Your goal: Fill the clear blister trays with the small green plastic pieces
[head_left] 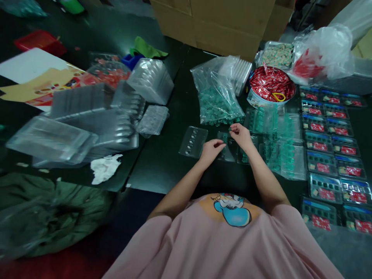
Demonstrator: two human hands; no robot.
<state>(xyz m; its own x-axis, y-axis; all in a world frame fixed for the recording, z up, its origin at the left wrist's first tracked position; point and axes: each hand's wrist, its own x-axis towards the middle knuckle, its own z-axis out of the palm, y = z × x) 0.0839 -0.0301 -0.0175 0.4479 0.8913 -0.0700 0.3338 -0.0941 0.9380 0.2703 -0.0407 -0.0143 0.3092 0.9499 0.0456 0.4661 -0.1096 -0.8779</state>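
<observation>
My right hand [241, 136] is closed, its fingertips pinching a small clear green piece [230, 129] at the mouth of the plastic bag [215, 87]. That bag lies on its side, full of the same green pieces, some spilling out in front. My left hand [211, 150] is closed in a pinch at a clear plastic tray [229, 153] with a row of small pockets; whatever sits between its fingertips is too small to make out. Left of it lies another clear tray [192, 141] with bare pockets. Right of my hands are stacked trays [286, 155] holding green pieces.
Packed trays with red packets [321, 166] line the right side. A round tin [271, 87] of red packets stands behind, near a cardboard box [215, 23]. Stacks of clear plastic trays [87, 128] and a crumpled white tissue [105, 168] lie on the left table.
</observation>
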